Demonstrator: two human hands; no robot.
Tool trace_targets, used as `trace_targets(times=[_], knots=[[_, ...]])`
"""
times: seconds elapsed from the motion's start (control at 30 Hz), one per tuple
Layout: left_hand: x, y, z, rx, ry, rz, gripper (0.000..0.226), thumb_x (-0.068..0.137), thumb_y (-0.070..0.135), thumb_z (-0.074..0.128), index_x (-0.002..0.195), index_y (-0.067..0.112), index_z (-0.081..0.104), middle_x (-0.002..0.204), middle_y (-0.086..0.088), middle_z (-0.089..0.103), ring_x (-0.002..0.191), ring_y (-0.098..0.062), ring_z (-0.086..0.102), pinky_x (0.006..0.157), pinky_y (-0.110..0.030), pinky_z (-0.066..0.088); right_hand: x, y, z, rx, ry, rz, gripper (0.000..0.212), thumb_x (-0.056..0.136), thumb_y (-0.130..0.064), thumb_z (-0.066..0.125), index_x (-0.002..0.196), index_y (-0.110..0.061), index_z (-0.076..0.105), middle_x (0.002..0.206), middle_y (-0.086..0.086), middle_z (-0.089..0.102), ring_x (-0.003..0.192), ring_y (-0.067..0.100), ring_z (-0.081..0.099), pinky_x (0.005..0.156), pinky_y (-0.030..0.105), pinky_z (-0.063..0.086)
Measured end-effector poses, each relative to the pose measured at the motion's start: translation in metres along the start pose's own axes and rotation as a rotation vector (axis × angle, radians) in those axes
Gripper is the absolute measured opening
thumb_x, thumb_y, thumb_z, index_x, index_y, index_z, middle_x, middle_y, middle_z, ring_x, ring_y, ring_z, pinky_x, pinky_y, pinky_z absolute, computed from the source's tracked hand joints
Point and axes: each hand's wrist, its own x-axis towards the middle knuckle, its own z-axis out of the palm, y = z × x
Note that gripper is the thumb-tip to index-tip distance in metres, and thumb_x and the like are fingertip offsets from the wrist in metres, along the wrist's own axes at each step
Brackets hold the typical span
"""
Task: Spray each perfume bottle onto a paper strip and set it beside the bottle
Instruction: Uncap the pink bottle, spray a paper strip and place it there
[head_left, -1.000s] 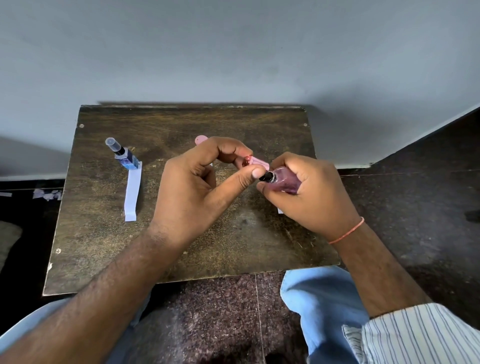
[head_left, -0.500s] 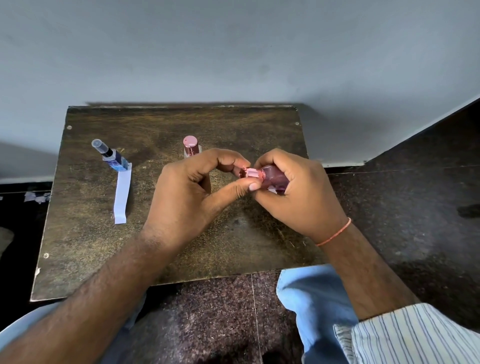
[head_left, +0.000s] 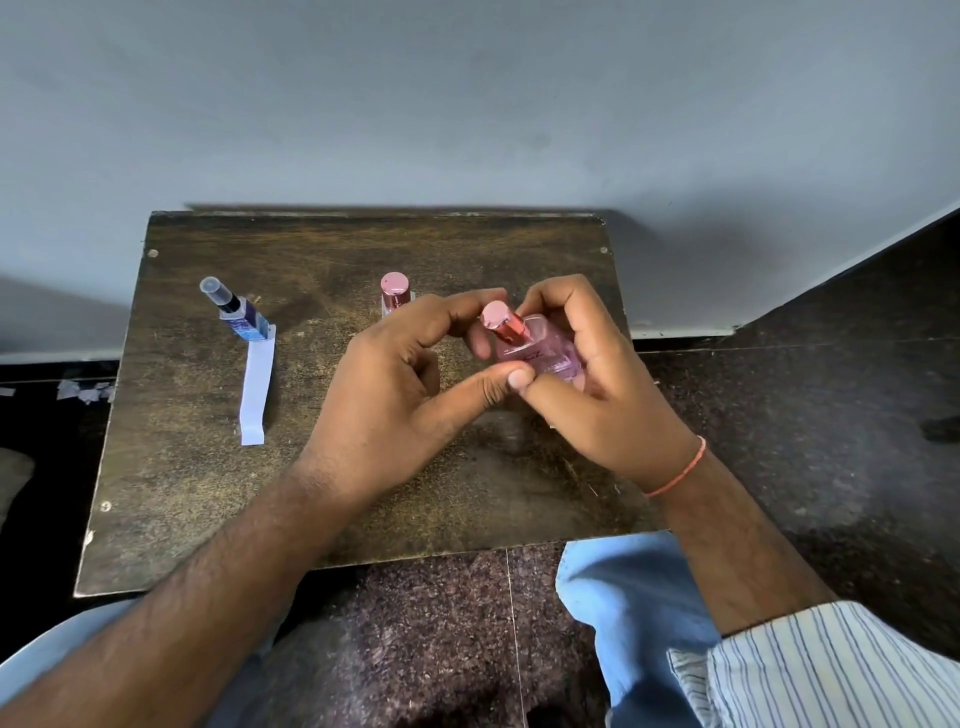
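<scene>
Since a second ago: metallic pink cap back on the clear pink glass perfume bottle, now upright. Right hand wraps the bottle above the dark wooden table; left hand curled beside, thumb touching it. Blue bottle and white paper strip unmoved.

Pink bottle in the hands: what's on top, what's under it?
The rose-gold cap sits on top of the pink bottle, which the right hand holds. The left hand touches near the cap. Fingers hide the bottle's base and the table beneath.
</scene>
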Motion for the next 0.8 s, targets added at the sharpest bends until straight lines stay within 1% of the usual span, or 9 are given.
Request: trace_targets(times=[0.1, 0.2, 0.27, 0.37, 0.47, 0.53, 0.6, 0.7, 0.8], knots=[[-0.001, -0.001, -0.001, 0.037, -0.052, 0.003, 0.058, 0.09, 0.051, 0.081, 0.14, 0.025, 0.069, 0.101, 0.008, 0.069, 0.048, -0.007, 0.041, 0.046, -0.02, 0.034, 0.002, -0.001, -0.005, 0.132, 0.076, 0.067, 0.028, 0.093, -0.014, 0.061, 0.119, -0.019, 0.053, 0.108, 0.005, 0.064, 0.078, 0.029, 0.063, 0.059, 0.05, 0.056], [-0.004, 0.0, 0.001, 0.291, -0.193, 0.079, 0.06, 0.094, 0.059, 0.074, 0.142, 0.023, 0.069, 0.103, 0.013, 0.07, 0.069, 0.012, 0.057, 0.065, -0.005, 0.043, 0.004, -0.002, -0.014, 0.172, 0.187, 0.075, 0.028, 0.097, -0.013, 0.063, 0.124, -0.014, 0.058, 0.125, 0.019, 0.07, 0.099, 0.029, 0.068, 0.077, 0.051, 0.062], [-0.006, 0.0, 0.002, 0.52, -0.31, 0.122, 0.061, 0.098, 0.069, 0.061, 0.146, 0.031, 0.063, 0.113, 0.016, 0.069, 0.091, 0.009, 0.064, 0.075, -0.021, 0.059, 0.007, 0.003, -0.021, 0.154, 0.259, 0.073, 0.029, 0.097, -0.018, 0.068, 0.126, -0.015, 0.064, 0.127, 0.02, 0.073, 0.11, 0.042, 0.071, 0.093, 0.058, 0.061], [-0.009, 0.0, 0.007, 0.704, -0.426, 0.18, 0.062, 0.099, 0.071, 0.055, 0.151, 0.036, 0.054, 0.135, 0.015, 0.06, 0.121, -0.007, 0.058, 0.1, -0.035, 0.059, 0.01, 0.013, -0.032, 0.08, 0.345, 0.066, 0.029, 0.097, -0.027, 0.073, 0.126, -0.022, 0.07, 0.123, 0.012, 0.078, 0.104, 0.061, 0.067, 0.085, 0.059, 0.054], [-0.013, 0.003, 0.014, 0.815, -0.549, 0.195, 0.068, 0.1, 0.075, 0.049, 0.158, 0.04, 0.044, 0.157, 0.011, 0.04, 0.145, -0.014, 0.036, 0.121, -0.042, 0.039, 0.012, 0.019, -0.037, 0.077, 0.387, 0.086, 0.031, 0.098, -0.019, 0.074, 0.129, -0.016, 0.071, 0.124, 0.015, 0.078, 0.108, 0.031, 0.071, 0.094, 0.053, 0.058], [-0.016, 0.002, 0.017, 0.859, -0.595, 0.186, 0.071, 0.102, 0.076, 0.041, 0.162, 0.039, 0.037, 0.169, 0.009, 0.026, 0.154, -0.019, 0.027, 0.127, -0.05, 0.033, 0.012, 0.02, -0.04, 0.084, 0.373, 0.107, 0.031, 0.1, -0.008, 0.073, 0.13, -0.01, 0.069, 0.125, 0.017, 0.077, 0.111, 0.019, 0.068, 0.102, 0.04, 0.06], [-0.018, -0.001, 0.02, 0.878, -0.619, 0.176, 0.073, 0.104, 0.076, 0.033, 0.165, 0.036, 0.031, 0.175, 0.011, 0.017, 0.158, -0.02, 0.023, 0.128, -0.055, 0.031, 0.012, 0.022, -0.041, 0.085, 0.358, 0.135, 0.029, 0.1, -0.003, 0.074, 0.127, -0.012, 0.069, 0.121, 0.014, 0.078, 0.109, 0.017, 0.069, 0.101, 0.031, 0.058], [-0.019, -0.005, 0.023, 0.891, -0.642, 0.164, 0.074, 0.106, 0.075, 0.026, 0.168, 0.035, 0.026, 0.178, 0.015, 0.009, 0.16, -0.018, 0.019, 0.126, -0.058, 0.03, 0.013, 0.024, -0.039, 0.078, 0.347, 0.148, 0.028, 0.1, -0.006, 0.076, 0.122, -0.021, 0.071, 0.121, 0.01, 0.079, 0.109, 0.018, 0.071, 0.103, 0.033, 0.059], [-0.02, -0.009, 0.026, 0.889, -0.639, 0.175, 0.073, 0.107, 0.073, 0.026, 0.168, 0.034, 0.027, 0.177, 0.017, 0.013, 0.158, -0.017, 0.023, 0.124, -0.055, 0.032, 0.015, 0.024, -0.039, 0.037, 0.36, 0.153, 0.029, 0.098, -0.012, 0.078, 0.122, -0.026, 0.071, 0.123, 0.009, 0.078, 0.106, 0.018, 0.068, 0.1, 0.035, 0.06]])
